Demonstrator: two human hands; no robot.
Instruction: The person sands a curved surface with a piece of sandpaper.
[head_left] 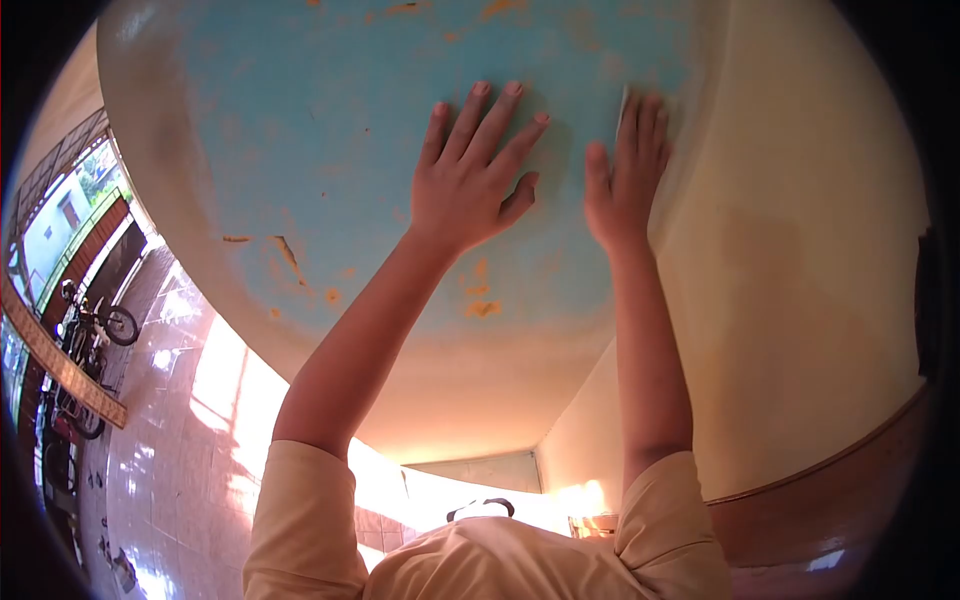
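A large wall surface with faded blue-green paint and orange, chipped patches fills the upper middle of the head view. My left hand lies against it with fingers spread and nothing in it. To its right, near the edge of the blue area, my right hand presses a thin, pale flat piece to the surface. Only a narrow edge of that piece shows beside the fingers, so what it is cannot be made out. Both arms reach upward.
A cream wall stands on the right, above a brown lower band. Far left, a motorcycle is near a glossy tiled floor and an opening to the outside.
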